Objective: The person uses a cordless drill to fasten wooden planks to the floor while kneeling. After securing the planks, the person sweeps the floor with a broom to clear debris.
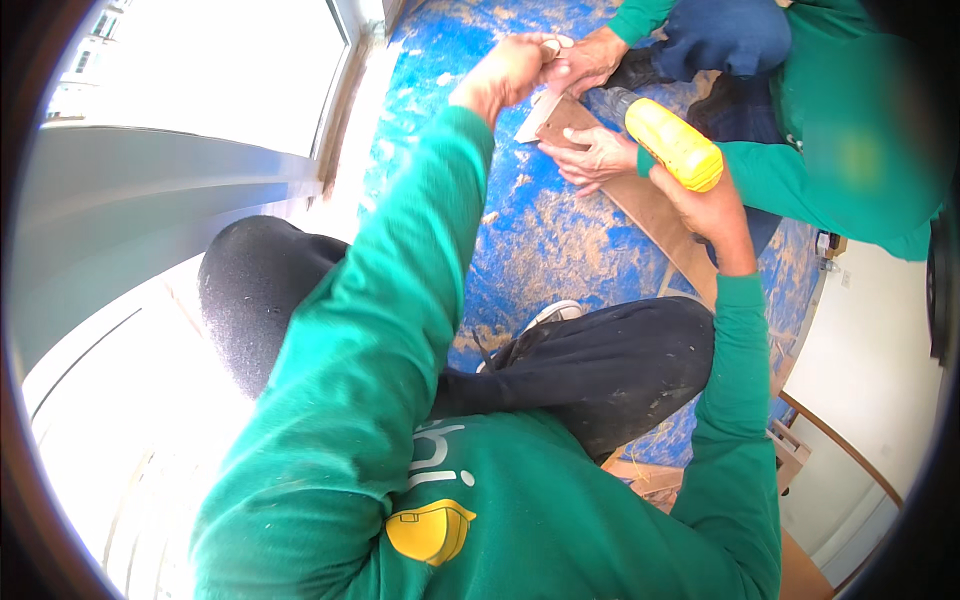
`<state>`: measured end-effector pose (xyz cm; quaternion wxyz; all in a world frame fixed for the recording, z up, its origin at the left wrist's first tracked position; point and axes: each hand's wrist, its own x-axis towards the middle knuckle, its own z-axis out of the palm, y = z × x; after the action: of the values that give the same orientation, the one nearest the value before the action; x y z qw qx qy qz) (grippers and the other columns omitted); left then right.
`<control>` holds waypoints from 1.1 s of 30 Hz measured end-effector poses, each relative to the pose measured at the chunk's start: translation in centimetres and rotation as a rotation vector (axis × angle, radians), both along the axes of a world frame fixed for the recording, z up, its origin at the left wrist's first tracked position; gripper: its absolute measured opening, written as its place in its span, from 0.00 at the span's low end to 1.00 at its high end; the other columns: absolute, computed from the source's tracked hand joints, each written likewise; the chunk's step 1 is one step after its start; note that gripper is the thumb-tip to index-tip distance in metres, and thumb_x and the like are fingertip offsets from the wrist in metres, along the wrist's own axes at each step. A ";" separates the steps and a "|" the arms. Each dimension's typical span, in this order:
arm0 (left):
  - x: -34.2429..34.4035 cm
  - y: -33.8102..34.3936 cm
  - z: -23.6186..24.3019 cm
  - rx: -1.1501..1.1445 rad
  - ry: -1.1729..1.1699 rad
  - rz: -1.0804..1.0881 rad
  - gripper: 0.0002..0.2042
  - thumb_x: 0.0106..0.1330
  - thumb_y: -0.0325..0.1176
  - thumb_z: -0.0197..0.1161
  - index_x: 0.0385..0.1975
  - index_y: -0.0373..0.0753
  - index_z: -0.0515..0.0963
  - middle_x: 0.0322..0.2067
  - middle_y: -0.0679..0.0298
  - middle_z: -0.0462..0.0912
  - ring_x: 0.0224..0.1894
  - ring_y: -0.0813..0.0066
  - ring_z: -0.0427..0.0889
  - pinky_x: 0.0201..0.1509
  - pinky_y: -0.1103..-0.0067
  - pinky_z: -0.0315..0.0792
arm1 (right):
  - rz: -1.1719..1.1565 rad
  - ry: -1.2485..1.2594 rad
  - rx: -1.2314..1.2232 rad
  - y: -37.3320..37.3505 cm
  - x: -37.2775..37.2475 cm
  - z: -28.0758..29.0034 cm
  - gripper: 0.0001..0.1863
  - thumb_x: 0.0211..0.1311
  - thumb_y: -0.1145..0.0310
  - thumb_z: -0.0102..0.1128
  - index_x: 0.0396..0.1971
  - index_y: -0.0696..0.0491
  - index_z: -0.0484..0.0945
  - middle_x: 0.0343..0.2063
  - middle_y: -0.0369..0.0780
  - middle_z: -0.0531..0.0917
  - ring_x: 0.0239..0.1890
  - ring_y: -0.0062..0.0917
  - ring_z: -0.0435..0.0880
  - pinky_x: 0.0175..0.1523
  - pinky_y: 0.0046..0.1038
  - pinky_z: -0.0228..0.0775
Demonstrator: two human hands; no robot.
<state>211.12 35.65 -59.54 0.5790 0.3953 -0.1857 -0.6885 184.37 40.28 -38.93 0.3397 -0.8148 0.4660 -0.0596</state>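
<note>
- Dusty blue floor [545, 255], one brown board [660, 225]
- Right grip [715, 215] wraps one yellow drill [675, 145]
- Left grip [512, 72] curls near board's far edge, hold unclear
- Two co-worker hands [602, 155] at board

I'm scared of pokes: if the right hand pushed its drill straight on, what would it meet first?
The yellow drill in the right hand would probably meet the brown board first; depth is unclear, and the other person's hands are close by.
</note>
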 end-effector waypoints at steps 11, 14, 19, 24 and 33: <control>-9.0 4.1 -2.5 0.277 0.931 0.305 0.08 0.83 0.33 0.54 0.44 0.39 0.79 0.33 0.65 0.83 0.35 0.75 0.82 0.38 0.79 0.82 | -0.337 -0.274 0.413 2.4 0.7 -0.2 0.14 0.61 0.73 0.66 0.48 0.56 0.80 0.36 0.33 0.83 0.28 0.18 0.81 0.36 0.23 0.76; -9.4 4.1 -2.8 0.289 1.001 0.362 0.07 0.83 0.32 0.55 0.44 0.38 0.79 0.34 0.64 0.83 0.36 0.73 0.82 0.40 0.76 0.83 | -0.315 -0.254 0.402 2.7 0.5 -0.5 0.12 0.61 0.72 0.66 0.45 0.55 0.81 0.35 0.33 0.82 0.27 0.19 0.81 0.36 0.24 0.76; -9.6 3.7 -1.8 0.313 1.095 0.421 0.06 0.82 0.30 0.55 0.44 0.37 0.78 0.35 0.63 0.84 0.35 0.73 0.82 0.40 0.76 0.83 | -0.343 -0.203 0.406 2.9 0.6 -0.8 0.12 0.60 0.72 0.67 0.44 0.56 0.81 0.34 0.33 0.84 0.26 0.19 0.82 0.34 0.24 0.76; -9.6 3.4 -1.0 0.306 1.154 0.440 0.05 0.81 0.27 0.55 0.48 0.37 0.78 0.36 0.65 0.84 0.34 0.76 0.82 0.37 0.78 0.80 | -0.332 -0.224 0.382 3.1 1.1 -0.6 0.12 0.59 0.71 0.67 0.43 0.57 0.82 0.32 0.34 0.84 0.25 0.18 0.82 0.32 0.25 0.75; -9.6 3.2 -1.1 0.239 1.137 0.429 0.05 0.82 0.28 0.55 0.48 0.35 0.77 0.37 0.63 0.84 0.33 0.76 0.81 0.37 0.80 0.81 | -0.296 -0.180 0.374 2.6 0.7 -1.5 0.14 0.60 0.70 0.67 0.45 0.58 0.82 0.33 0.35 0.85 0.26 0.18 0.82 0.33 0.25 0.75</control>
<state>201.50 38.87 -60.64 0.6646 0.0572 0.3137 -0.6758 185.08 42.87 -40.39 0.5121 -0.6522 0.5510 -0.0938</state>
